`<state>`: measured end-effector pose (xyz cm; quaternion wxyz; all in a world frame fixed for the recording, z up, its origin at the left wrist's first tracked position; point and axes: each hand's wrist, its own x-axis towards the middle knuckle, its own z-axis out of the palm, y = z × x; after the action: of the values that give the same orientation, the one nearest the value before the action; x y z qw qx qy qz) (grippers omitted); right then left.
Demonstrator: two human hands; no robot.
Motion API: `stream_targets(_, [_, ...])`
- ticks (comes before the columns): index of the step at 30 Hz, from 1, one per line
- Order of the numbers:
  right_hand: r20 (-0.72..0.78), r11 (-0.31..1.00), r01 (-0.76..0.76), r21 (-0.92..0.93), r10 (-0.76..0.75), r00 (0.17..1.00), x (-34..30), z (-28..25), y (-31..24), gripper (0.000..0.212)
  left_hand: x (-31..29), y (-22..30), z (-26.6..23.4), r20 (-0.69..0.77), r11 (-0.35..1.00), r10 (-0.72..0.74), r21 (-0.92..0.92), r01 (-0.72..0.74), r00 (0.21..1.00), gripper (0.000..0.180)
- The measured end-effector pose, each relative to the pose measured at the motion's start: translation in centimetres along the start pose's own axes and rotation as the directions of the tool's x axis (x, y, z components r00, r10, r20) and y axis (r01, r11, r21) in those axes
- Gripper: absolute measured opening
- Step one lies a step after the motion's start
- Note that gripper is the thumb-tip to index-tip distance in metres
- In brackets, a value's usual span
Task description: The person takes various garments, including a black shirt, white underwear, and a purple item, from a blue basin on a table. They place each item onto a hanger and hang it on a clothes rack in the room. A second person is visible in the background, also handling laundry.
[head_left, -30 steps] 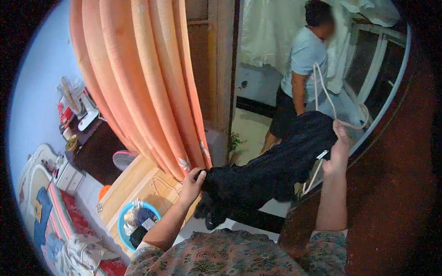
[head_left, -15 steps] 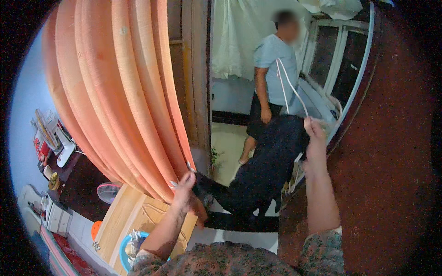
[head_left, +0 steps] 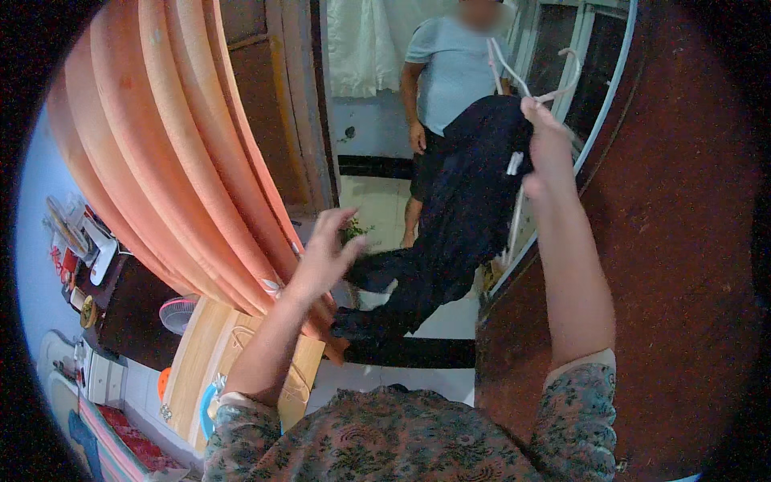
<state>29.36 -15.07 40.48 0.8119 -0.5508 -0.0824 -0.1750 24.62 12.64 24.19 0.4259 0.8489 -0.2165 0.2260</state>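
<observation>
Our right hand (head_left: 551, 153) is clamped on the garment (head_left: 470, 205) up top, probably the hanger (head_left: 577, 72) too (kinda blurry there), so the garment drapes below; our left hand (head_left: 324, 251) is empty, fingers apart, by the curtain (head_left: 173, 161).

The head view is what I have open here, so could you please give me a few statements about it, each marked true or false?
1. The right hand grips the black garment. True.
2. The left hand grips the black garment too. False: the left hand is open and holds nothing.
3. The orange curtain hangs on the left side of the picture. True.
4. The other person wears a red shirt. False: the shirt is light blue.
5. The pink-rimmed fan appears to the left of the left hand. True.
</observation>
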Motion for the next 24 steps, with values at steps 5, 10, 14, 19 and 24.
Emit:
stream_targets(5, [0.045,0.990,0.111,-0.089,-0.108,0.993,1.5,0.6,2.3,0.024,2.1,12.0,6.0,-0.006,0.947,0.139,-0.291,-0.135,0.990,0.085])
stream_targets(10, [0.188,0.988,0.041,-0.148,-0.012,0.982,-1.2,2.3,2.2,0.021,6.3,8.5,10.0,-0.319,0.973,0.002,-0.219,-0.075,0.948,0.070])
stream_targets(14, [0.308,0.982,-0.076,-0.171,0.126,0.943,0.2,-0.5,1.8,0.019,8.3,6.0,8.9,-0.218,0.890,-0.054,-0.453,-0.052,0.974,0.029])
stream_targets(19, [0.133,0.909,-0.058,-0.412,0.123,0.983,1.6,-6.3,1.8,0.019,10.6,9.6,6.3,0.258,0.038,-0.473,-0.949,0.312,0.842,0.029])
stream_targets(24, [0.006,0.931,-0.154,-0.330,0.165,0.986,-3.3,-9.8,6.9,0.026,11.9,8.3,6.4,0.328,-0.238,-0.525,-0.943,0.234,0.786,0.028])
